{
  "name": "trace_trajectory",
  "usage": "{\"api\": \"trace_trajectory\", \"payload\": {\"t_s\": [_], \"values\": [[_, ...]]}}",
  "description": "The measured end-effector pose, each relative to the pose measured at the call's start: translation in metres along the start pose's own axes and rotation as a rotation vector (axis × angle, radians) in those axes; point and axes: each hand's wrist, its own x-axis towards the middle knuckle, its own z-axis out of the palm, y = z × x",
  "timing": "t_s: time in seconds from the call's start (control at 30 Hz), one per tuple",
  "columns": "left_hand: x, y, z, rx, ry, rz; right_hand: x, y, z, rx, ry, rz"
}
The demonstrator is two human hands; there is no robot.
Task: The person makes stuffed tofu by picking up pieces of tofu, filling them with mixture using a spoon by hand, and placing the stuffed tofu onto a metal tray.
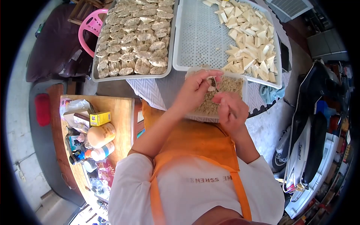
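Over a white tub (245,84) of crumbly beige filling (208,105), my two hands come close together. My left hand (197,87) is closed around a small pale piece, apparently tofu (211,89), held between thumb and fingers. My right hand (233,109) pinches a thin, dark utensil that looks like a small spoon (214,83), its tip at the pale piece. Fingers hide most of both. Behind the tub, cut tofu triangles (247,48) are heaped along the right side of a white perforated tray (198,41).
A metal tray (131,77) of filled pieces in rows (135,33) stands to the left of the perforated tray. A wooden table (122,112) with a yellow box (100,118) and jars is at my left. A blue cloth (270,93) hangs by the table edge; a scooter (307,146) is parked right.
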Motion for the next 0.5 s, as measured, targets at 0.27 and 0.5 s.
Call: {"api": "trace_trajectory", "payload": {"t_s": [0.27,0.5], "values": [[-0.011,-0.002,-0.012,-0.208,0.123,-0.166,0.009,0.023,-0.022,-0.028,-0.145,0.669],[-0.008,0.008,-0.011,-0.265,0.169,-0.217,0.004,0.038,-0.007,0.419,-0.282,0.890]]}}
